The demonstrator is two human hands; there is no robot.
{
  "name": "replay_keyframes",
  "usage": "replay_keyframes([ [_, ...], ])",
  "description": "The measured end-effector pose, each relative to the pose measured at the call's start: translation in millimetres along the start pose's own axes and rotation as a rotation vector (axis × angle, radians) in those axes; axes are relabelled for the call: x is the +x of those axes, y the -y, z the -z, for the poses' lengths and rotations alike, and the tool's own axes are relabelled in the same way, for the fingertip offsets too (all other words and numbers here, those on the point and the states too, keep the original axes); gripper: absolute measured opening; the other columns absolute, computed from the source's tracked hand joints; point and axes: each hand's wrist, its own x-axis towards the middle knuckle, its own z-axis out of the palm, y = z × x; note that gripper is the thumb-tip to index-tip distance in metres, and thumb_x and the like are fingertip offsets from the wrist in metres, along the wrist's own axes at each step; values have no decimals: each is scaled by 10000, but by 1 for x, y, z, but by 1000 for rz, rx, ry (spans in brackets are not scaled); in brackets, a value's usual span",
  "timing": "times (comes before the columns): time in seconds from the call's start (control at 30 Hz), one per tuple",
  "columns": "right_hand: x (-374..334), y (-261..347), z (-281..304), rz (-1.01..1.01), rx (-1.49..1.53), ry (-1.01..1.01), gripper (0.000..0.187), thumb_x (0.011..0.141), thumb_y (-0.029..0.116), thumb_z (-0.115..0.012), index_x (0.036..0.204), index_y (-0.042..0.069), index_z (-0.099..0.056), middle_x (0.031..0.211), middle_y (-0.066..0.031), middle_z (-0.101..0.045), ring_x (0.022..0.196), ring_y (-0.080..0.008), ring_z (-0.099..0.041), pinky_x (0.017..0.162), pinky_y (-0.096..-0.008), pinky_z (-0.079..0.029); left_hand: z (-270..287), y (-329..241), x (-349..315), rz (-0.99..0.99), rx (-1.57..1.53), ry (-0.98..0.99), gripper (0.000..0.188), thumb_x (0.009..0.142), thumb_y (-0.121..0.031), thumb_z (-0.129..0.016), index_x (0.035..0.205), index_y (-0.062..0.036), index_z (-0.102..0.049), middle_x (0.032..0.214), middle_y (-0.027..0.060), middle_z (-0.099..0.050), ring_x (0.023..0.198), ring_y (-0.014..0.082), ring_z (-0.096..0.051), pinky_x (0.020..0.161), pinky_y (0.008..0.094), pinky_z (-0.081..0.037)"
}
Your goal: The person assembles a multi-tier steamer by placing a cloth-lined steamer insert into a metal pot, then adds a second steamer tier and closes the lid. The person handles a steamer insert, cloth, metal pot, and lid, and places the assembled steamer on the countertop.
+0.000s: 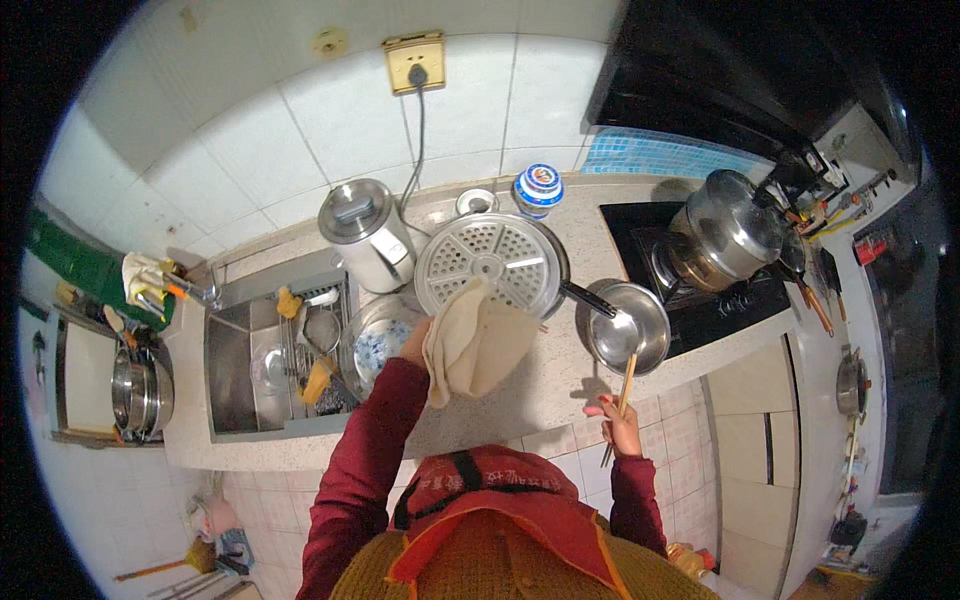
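My left hand [416, 345] is closed on a folded beige cloth [472, 345], which hides most of its fingers. The cloth hangs over the near edge of a round perforated steamer tray [485, 266]; whether the hand also grips that tray cannot be made out. My right hand [624, 432] is wrapped around a pair of wooden chopsticks [627, 388]. Their far ends reach into a shiny metal bowl [645, 345] on the counter. From under the tray, a black handle [588, 297] sticks out over the bowl's left rim.
A sink [235, 345] with a rack lies at the left, beside a glass bowl [385, 345]. Behind stand a white appliance [370, 240], plugged into a wall socket [415, 65], and a blue-white jar [539, 190]. At right, a lidded pot [725, 235] sits on the stove [735, 315].
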Motion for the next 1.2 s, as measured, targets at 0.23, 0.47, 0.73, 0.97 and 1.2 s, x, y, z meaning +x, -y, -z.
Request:
replay_keyframes([
  [0.23,-7,-22,44,-4,95,-108,193,908,185,-503,1029,37,-522,830,-183,-665,333,-33,-288,323,-187,-220,-6,11,69,34,-117,40,296,896,-220,-484,1065,-2,-590,965,109,-651,819,203,-629,726,298,-525],
  [0.47,12,-6,49,-36,38,-26,191,905,173,-509,1028,29,-538,809,-150,-668,349,-15,-284,332,-175,-204,-1,28,91,110,9,-102,297,877,-238,-526,1042,-6,-611,927,113,-657,773,201,-627,706,314,-521],
  [0.73,32,12,47,19,-66,39,200,909,182,-500,1019,20,-544,778,-127,-670,346,-6,-283,324,-181,-197,4,43,97,-140,133,-436,199,819,-177,-629,923,-9,-656,745,35,-619,678,135,-570,618,264,-451],
  [0.97,47,11,46,176,-110,74,216,910,213,-521,1022,31,-554,760,-99,-672,389,4,-289,355,-169,-192,-9,43,84,-310,-64,-632,207,817,-166,-642,918,14,-659,808,27,-638,695,117,-558,635,257,-444],
  [1.2,39,23,75,32,-118,-51,143,867,129,-575,922,-1,-597,777,-45,-642,590,-50,-496,522,-185,-354,-40,-13,66,-170,-431,-307,440,926,-354,-475,1164,13,-527,1051,130,-617,938,222,-606,822,351,-485],
])
